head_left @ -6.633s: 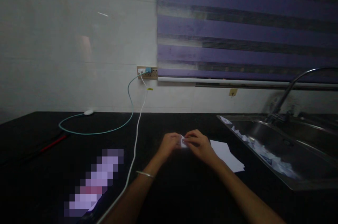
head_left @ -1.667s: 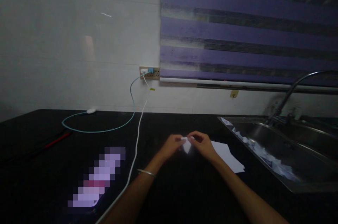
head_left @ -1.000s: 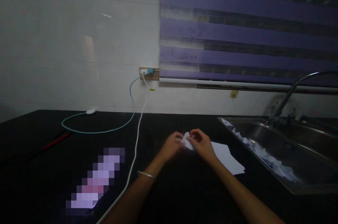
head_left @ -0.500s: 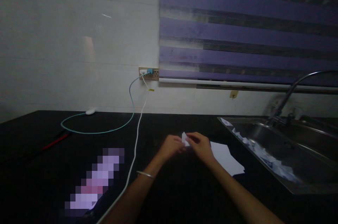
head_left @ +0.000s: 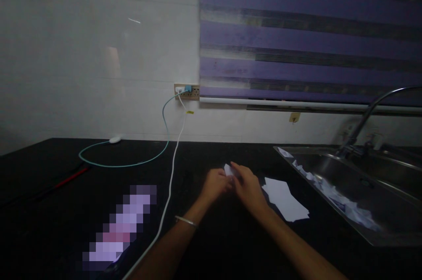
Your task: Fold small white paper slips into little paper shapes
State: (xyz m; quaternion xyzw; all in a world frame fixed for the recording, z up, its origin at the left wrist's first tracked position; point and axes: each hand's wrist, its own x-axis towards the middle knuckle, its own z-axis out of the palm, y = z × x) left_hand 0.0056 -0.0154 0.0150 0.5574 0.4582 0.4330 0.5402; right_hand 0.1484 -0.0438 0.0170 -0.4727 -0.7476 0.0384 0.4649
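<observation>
Grasping a small folded white paper (head_left: 227, 169) with both hands near the black counter (head_left: 204, 152); clock directions taken from that paper, twelve o'clock toward the tiled wall (head_left: 148, 51). Clasping from seven o'clock with the curled, nearly clenched left hand (head_left: 216, 187); gripping from about four with the right hand (head_left: 247, 185), thumb low, index finger up by the paper's top edge. Impossible to tell the exact fold or finger contact, for blur and overlapping fingers. Wearing a thin pale bangle (head_left: 186, 221) on the left wrist, between seven and eight. Flat on the counter at four, just beside the right forearm, in a loosely fanned pile: white sheets (head_left: 286, 201). Strewn between three and four, along the nine-o'clock rim of the steel sink (head_left: 372, 192): folded or crumpled paper pieces (head_left: 331, 193). Curving above the sink, between two and three: a metal tap (head_left: 365, 115). At eleven, fixed to the wall beside a purple striped blind (head_left: 296, 36): a socket strip (head_left: 195, 92). Trailing down past nine: a white cable (head_left: 172, 170). Looping beyond, also toward nine: a teal cable (head_left: 112, 166).
</observation>
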